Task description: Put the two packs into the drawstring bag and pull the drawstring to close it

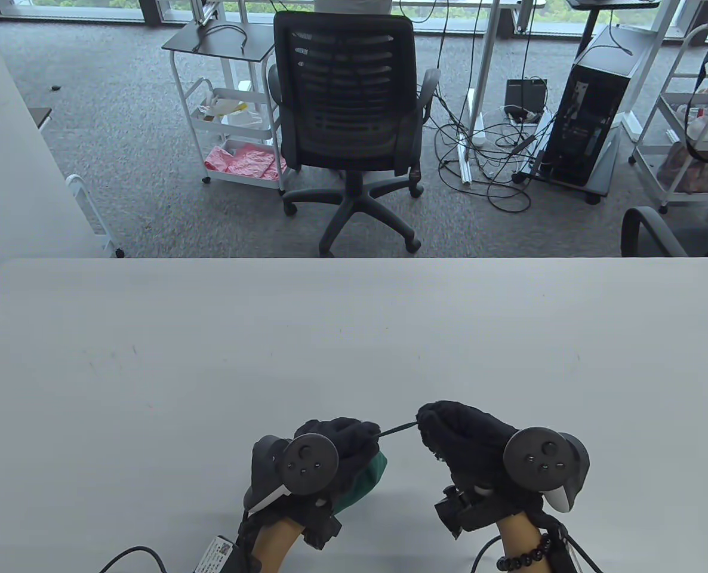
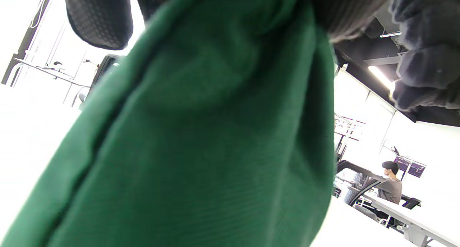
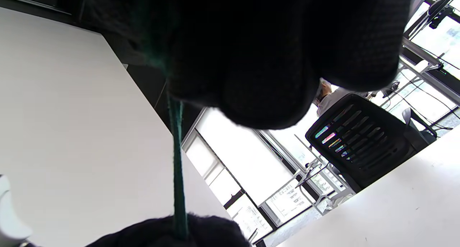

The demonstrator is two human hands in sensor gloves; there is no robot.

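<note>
The green drawstring bag (image 1: 367,482) sits near the table's front edge, mostly hidden under my left hand (image 1: 345,439), which grips its gathered top. The left wrist view is filled by the bag's green cloth (image 2: 201,142). My right hand (image 1: 440,427) is curled and pinches the dark drawstring (image 1: 399,428), stretched taut between the two hands. In the right wrist view the drawstring (image 3: 178,171) runs straight down from my curled right hand (image 3: 251,67) to the other glove. No pack shows in any view.
The white table (image 1: 354,334) stretches ahead of both hands. Beyond its far edge stand a black office chair (image 1: 351,113), a white cart (image 1: 234,119) and a computer tower (image 1: 593,119) on the carpet. A second chair's arm (image 1: 643,230) shows at the far right.
</note>
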